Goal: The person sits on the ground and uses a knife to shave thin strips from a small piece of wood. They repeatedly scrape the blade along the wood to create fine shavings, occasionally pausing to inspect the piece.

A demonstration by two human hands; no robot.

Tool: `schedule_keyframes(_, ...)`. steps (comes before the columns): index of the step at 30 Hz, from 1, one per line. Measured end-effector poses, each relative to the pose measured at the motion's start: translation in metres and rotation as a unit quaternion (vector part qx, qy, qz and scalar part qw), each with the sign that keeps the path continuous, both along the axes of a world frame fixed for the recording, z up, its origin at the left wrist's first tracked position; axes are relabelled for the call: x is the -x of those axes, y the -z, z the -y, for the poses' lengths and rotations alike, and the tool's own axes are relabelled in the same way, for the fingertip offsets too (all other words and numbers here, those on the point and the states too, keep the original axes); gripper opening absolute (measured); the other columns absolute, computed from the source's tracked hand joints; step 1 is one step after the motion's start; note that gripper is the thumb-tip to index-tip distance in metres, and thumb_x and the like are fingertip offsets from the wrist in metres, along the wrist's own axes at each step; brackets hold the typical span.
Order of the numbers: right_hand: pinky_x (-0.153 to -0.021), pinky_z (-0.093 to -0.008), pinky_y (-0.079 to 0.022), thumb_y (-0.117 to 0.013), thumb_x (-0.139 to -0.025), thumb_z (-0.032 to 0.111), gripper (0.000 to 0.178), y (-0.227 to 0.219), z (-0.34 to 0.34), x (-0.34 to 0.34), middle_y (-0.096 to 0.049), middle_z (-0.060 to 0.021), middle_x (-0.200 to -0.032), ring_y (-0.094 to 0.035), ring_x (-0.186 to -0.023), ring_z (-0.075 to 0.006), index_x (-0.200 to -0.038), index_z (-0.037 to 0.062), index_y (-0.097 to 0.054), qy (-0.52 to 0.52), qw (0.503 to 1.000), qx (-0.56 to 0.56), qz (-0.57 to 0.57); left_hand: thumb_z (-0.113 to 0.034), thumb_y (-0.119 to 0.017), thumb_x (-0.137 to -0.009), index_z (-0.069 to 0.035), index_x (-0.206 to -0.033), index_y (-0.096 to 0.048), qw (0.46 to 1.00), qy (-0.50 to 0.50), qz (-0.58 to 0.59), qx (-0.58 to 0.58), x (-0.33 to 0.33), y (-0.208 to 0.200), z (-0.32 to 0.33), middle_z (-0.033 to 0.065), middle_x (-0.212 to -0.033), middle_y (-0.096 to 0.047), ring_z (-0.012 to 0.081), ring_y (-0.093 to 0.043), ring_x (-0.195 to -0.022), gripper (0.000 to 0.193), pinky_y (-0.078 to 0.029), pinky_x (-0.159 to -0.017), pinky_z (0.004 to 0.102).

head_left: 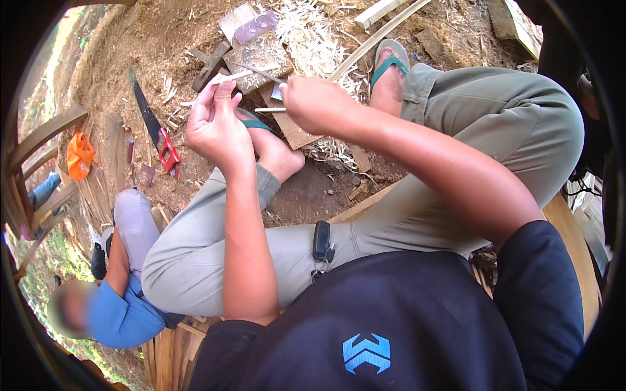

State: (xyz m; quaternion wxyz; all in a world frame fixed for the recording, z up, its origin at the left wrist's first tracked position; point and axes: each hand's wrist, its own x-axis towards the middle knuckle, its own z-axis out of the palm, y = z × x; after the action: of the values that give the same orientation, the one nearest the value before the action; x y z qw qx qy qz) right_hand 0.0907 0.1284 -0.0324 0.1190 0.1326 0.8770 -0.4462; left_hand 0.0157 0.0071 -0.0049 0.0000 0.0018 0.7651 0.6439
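Note:
My left hand (218, 127) is closed in a pinch on a thin pale wooden stick (242, 74), which points away to the right. My right hand (316, 101) makes a fist round a knife; its handle is hidden, and the narrow dark blade (257, 70) reaches left close to the stick. I cannot tell whether the blade touches the wood. Below the hands, a wooden block (264, 57) lies among curled shavings (306, 39). Another short pale stick (270, 109) shows beside my right fist, above a flat board (293, 132).
A handsaw (168, 153) with a red handle lies on the dirt to the left. Farther left are an orange cloth or bag (80, 155) and a person in a blue shirt (127, 313). Long wood strips (378, 40) lie near my sandalled foot. Car keys (321, 241) hang at my waist.

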Motion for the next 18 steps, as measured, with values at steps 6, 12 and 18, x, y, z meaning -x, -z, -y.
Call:
schedule_keyframes(6,-0.077,-0.0554,-0.051,-0.036,-0.101,0.024,0.042,-0.012,-0.001,0.001,-0.065,-0.0301,-0.084,-0.065,-0.080,-0.0464,-0.087,-0.0070,-0.062,-0.003,1.000,0.005,0.019,-0.005,-0.072,-0.088,0.011,-0.101,-0.067,1.000,0.001,-0.005,-0.001,0.003,0.002,0.001,0.0130,-0.090,-0.071,0.0140,-0.068,-0.078,0.021,-0.059,-0.066,0.0242)
schedule_keyframes(12,-0.073,-0.0529,-0.053,-0.040,-0.097,0.015,0.033,0.001,0.003,0.007,-0.065,-0.0288,-0.083,-0.066,-0.081,-0.0444,-0.089,-0.0086,-0.062,-0.070,0.996,-0.051,-0.025,-0.005,-0.073,-0.087,0.011,-0.100,-0.068,1.000,0.001,0.001,0.003,0.001,0.001,-0.001,0.0124,-0.090,-0.071,0.0128,-0.067,-0.076,0.021,-0.058,-0.066,0.0235)
schedule_keyframes(18,-0.075,-0.0546,-0.052,-0.037,-0.098,0.017,0.039,0.005,-0.004,0.004,-0.065,-0.0292,-0.082,-0.065,-0.081,-0.0468,-0.081,-0.0076,-0.062,-0.021,0.999,-0.001,0.049,-0.004,-0.072,-0.087,0.011,-0.101,-0.068,1.000,0.010,0.004,-0.002,0.000,0.002,-0.001,0.0136,-0.092,-0.072,0.0141,-0.068,-0.078,0.021,-0.059,-0.066,0.0240)
